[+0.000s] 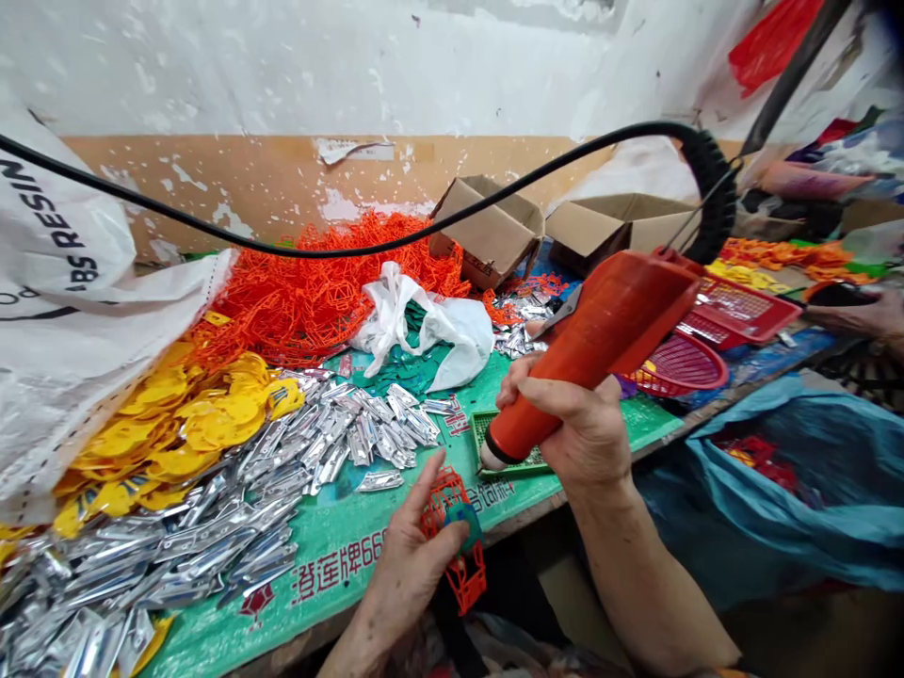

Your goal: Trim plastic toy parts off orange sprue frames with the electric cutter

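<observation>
Left hand pinches orange frame piece; right hand is wrapped around orange power screwdriver; best keep tip square, frame steady.

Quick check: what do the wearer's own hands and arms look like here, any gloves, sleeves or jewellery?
Both hands are bare: no gloves on the left hand or the right hand. Both forearms are uncovered down to the bottom edge of the picture, so no sleeves show. No watch, bracelet or ring is visible, and no markings show on either arm.
</observation>
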`<state>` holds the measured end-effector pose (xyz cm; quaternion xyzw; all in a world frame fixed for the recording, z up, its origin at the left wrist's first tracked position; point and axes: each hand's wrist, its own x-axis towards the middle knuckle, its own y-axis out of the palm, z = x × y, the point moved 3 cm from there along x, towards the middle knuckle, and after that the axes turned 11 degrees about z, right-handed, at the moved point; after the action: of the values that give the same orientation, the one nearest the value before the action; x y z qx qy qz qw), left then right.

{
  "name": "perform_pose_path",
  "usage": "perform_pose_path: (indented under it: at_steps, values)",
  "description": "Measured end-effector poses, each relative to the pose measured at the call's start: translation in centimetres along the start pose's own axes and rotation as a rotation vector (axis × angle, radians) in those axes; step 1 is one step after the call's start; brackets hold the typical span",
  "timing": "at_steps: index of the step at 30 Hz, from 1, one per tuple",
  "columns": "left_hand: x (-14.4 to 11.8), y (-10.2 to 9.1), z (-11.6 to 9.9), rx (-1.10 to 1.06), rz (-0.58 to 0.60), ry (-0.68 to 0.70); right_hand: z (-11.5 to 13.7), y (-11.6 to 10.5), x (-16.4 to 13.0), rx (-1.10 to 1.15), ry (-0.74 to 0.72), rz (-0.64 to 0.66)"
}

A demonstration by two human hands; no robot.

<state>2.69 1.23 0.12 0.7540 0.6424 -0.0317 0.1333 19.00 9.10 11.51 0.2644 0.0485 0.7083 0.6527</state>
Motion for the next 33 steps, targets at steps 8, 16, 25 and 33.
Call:
perform_pose_path:
  at_steps: [8, 16, 25, 33]
  values:
    - [0.9, -0.2, -0.2, 0.053, 0.027, -0.018, -0.2, 1.4, -0.1, 0.059, 0.067, 0.069]
    - [1.1, 0.5, 0.2, -0.014, -0.015, -0.056, -0.3, 1.7, -0.3, 0.023, 0.059, 0.079]
    - [0.9, 1.1, 0.0, -0.016, -0.01, -0.09, -0.2, 1.8, -0.4, -0.002, 0.053, 0.061]
    - [0.9, 1.4, 0.4, -0.088, -0.023, -0.11, -0.3, 1.6, -0.8, -0.004, 0.06, 0.063]
